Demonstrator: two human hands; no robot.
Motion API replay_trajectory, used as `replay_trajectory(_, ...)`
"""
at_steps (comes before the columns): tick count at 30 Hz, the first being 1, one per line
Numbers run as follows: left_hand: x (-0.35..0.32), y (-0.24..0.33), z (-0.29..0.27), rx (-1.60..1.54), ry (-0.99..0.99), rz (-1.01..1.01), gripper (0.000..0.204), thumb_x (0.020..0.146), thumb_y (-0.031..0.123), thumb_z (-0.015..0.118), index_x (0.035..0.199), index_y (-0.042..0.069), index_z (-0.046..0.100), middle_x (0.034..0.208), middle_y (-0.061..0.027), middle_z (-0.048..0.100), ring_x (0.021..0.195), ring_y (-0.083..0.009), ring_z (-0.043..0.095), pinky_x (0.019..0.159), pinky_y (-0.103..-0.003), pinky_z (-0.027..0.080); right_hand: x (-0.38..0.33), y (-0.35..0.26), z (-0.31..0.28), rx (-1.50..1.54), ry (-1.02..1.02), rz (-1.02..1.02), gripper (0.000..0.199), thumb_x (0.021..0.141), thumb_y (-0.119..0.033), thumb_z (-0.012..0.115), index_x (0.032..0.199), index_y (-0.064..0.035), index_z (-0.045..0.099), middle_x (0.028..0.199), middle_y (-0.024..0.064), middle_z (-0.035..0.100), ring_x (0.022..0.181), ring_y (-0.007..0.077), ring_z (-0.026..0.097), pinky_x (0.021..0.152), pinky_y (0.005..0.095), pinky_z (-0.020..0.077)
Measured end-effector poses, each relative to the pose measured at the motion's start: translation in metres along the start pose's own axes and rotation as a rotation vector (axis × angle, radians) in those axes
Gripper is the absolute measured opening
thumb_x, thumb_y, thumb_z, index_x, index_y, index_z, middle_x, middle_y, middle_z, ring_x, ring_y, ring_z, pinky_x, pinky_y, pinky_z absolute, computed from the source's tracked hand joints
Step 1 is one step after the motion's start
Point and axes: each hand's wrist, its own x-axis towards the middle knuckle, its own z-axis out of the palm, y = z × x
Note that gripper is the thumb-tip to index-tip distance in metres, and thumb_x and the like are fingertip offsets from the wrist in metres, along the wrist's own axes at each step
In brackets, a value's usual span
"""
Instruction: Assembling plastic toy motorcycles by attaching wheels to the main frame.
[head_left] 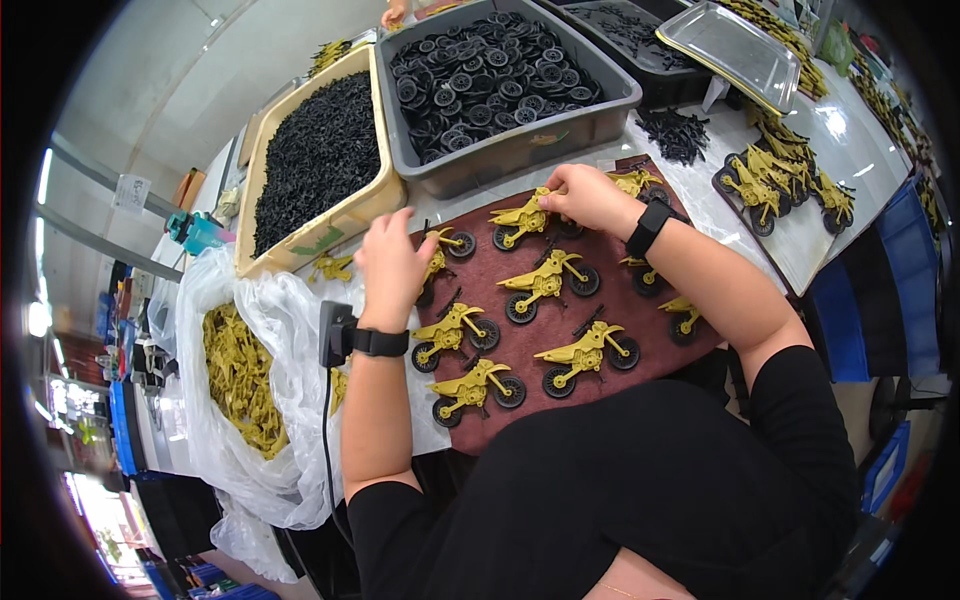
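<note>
My right hand [590, 200] is closed on the front end of a yellow toy motorbike [520, 217] with black wheels, at the far side of a dark red mat [500, 345]. Its fingertips pinch near the fork. My left hand [390, 262] has its fingers apart, beside another toy motorbike [437, 258] at the mat's left edge; whether it touches that bike I cannot tell. Several more yellow motorbikes lie on the mat, among them one in the middle [545, 287] and one closer to me [588, 355]. My right forearm partly hides those on the right.
Beyond the mat stand a grey bin of black wheels [510, 165] and a cream bin of small black parts [252, 225]. A plastic bag [285, 350] with yellow parts is on the left. Finished-looking motorbikes [770, 175] and a pile of black pieces [672, 135] lie at right.
</note>
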Motion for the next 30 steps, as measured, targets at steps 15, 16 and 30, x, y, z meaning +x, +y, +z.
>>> replay_trajectory(15, 0.039, 0.065, 0.037, -0.16, -0.38, 0.465, 0.029, 0.073, 0.017, 0.071, 0.1, 0.008, 0.067, 0.098, -0.0071, 0.066, 0.096, -0.0234, 0.06, 0.084, -0.037, 0.037, 0.006, 0.006, -0.005, -0.115, 0.079, -0.071, 0.021, 0.077, -0.016, 0.072, 0.085, 0.0029, 0.067, 0.073, 0.0163, 0.067, 0.069, 0.0261, 0.065, 0.065, 0.0361, 0.0508)
replay_trajectory(16, 0.04, 0.065, 0.037, -0.162, -0.391, 0.464, 0.028, 0.073, 0.017, 0.07, 0.1, 0.008, 0.067, 0.097, -0.0072, 0.066, 0.094, -0.0239, 0.061, 0.083, -0.037, 0.037, 0.006, 0.004, -0.007, -0.016, 0.036, 0.014, 0.018, 0.078, -0.014, 0.071, 0.086, 0.0023, 0.067, 0.074, 0.0156, 0.067, 0.069, 0.0249, 0.065, 0.064, 0.0355, 0.0508)
replay_trajectory(30, 0.04, 0.063, 0.047, -0.253, -0.351, 0.512, 0.031, 0.073, 0.018, 0.072, 0.102, 0.008, 0.067, 0.096, -0.0078, 0.068, 0.091, -0.0242, 0.063, 0.081, -0.036, 0.04, 0.001, 0.014, -0.005, -0.278, 0.125, -0.152, 0.021, 0.077, -0.017, 0.072, 0.087, 0.0012, 0.067, 0.083, 0.0179, 0.067, 0.081, 0.0315, 0.065, 0.073, 0.0378, 0.0503)
